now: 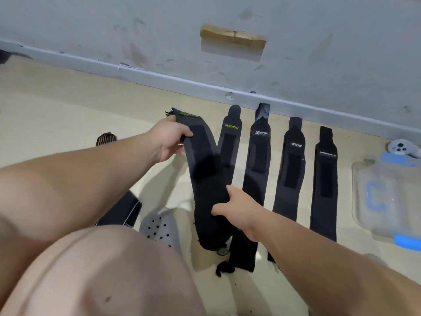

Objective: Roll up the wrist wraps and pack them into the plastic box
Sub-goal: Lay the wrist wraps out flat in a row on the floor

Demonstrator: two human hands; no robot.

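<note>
Your left grip [169, 139] curls round the green-lettered end of a black wrist wrap [205, 176], thumb on top. Your right grip [237, 212] pinches the same strap farther down its length, fingers tucked behind the cloth. Neither grip holds anything else. The held wrap appears lifted off the floor [68, 106] and is the wrap farthest from the plastic box [387, 197]. Its long axis runs from the labelled end near the wall [91, 26] down toward your knee, and its tail hangs loose below the right grip. Between it and the box, a row of four wraps [289, 169] lies flat and unrolled on the floor. Their long axes point at the wall, and the last lies near the box. The box is clear with blue clips, seemingly with its lid on, and sits well to the right of both grips, the right one nearer. A white controller [399, 148] rests on the box's wall side. No wrap looks rolled yet. The roll would probably start at one end and run along that long axis. The finished bundle would then have to cross the whole row rightward to reach the box, a carry that favours your right hand.
</note>
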